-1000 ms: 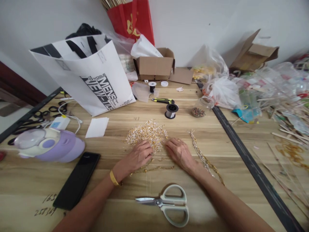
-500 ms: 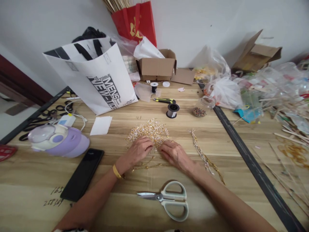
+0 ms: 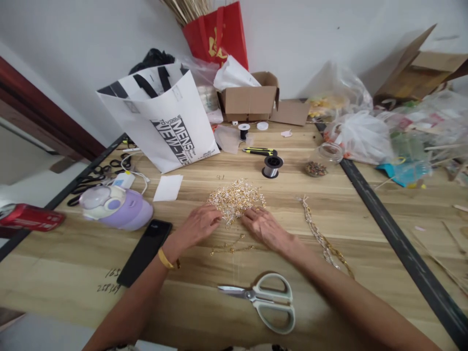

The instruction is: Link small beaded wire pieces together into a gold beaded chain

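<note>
A loose pile of small gold and clear beads or charms (image 3: 236, 197) lies on the wooden table. At the pile's lower left edge, my left hand (image 3: 200, 223) rests with its fingers bent together. My right hand (image 3: 263, 226) touches the lower right edge, fingers curled down; what either hand's fingertips hold is hidden. Just below the hands lies a thin gold chain (image 3: 232, 250) with small charms. Scissors (image 3: 252, 295) with pale handles lie nearer me, blades pointing left. Several gold and silver chains (image 3: 321, 239) are stretched out to the right of my right hand.
Behind the pile stand a wire spool (image 3: 272, 168), a yellow-black cutter (image 3: 259, 151) and a jar of beads (image 3: 318, 168). A phone (image 3: 144, 253), a purple bottle (image 3: 117, 207) and a red can (image 3: 31, 217) lie left. A white bag (image 3: 161, 122) stands behind; plastic bags (image 3: 365, 136) crowd the right.
My hands have moved apart, the left shifting leftward from the pile's near edge. The view has turned a little left, bringing more of the red can into sight.
</note>
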`<state>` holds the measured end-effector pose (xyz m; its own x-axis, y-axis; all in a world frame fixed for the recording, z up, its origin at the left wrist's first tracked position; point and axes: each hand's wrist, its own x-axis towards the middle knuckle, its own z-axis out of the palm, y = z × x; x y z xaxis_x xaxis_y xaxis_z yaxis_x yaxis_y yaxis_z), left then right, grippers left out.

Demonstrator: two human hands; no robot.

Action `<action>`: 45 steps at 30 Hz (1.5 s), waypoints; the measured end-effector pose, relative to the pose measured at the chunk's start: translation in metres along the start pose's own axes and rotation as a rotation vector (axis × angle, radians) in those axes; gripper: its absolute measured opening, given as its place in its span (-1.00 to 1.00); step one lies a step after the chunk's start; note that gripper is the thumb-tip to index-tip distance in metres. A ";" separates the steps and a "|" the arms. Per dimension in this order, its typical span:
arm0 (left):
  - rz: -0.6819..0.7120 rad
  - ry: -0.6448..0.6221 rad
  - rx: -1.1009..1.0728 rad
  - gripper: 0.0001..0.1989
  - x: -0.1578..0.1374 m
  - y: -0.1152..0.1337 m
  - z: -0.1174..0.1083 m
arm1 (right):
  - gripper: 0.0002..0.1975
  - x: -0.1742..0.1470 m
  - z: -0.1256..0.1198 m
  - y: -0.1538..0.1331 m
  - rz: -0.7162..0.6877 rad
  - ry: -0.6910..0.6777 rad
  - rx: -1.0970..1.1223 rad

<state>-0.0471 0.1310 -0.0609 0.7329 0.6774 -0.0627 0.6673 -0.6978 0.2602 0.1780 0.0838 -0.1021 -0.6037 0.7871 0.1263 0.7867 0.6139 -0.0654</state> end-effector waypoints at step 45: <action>0.086 0.148 -0.215 -0.82 0.014 0.009 0.027 | -0.81 -0.026 0.009 0.017 0.229 0.298 0.517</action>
<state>-0.0268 0.1282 -0.0856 0.7479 0.6553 0.1056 0.5482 -0.6995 0.4584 0.2056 0.0740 -0.1156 -0.3073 0.8973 0.3171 0.6831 0.4399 -0.5829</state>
